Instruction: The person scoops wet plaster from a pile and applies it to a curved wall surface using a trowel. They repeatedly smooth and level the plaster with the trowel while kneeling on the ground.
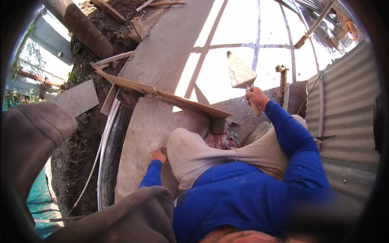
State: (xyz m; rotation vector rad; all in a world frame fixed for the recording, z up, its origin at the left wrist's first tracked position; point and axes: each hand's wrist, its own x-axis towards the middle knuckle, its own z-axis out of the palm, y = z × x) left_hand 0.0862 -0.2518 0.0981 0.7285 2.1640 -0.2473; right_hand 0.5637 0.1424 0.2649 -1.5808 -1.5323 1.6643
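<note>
My right hand point(256, 99) is closed round the wooden handle of a pointed trowel point(241, 73). The blade points away from me above the sunlit concrete, with grey mortar smeared over it. Beside my left knee, my left hand point(159, 156) rests on a hardened concrete surface point(139, 133), fingers laid out and holding nothing. A thin wooden board point(162, 94) stands on edge across the concrete ahead of my knees. Beyond it spreads smooth grey concrete point(162, 52), partly in shade. By the board's right end lies a crumpled reddish bag point(219, 141).
Corrugated metal sheeting point(344, 101) walls the right side. Left of the concrete are dug soil, white pipes point(106, 150), a flat grey panel point(79, 98) and a thick round post point(83, 28). A short upright stake point(282, 81) stands beyond my right forearm. Brown cloth point(121, 214) fills the lower left.
</note>
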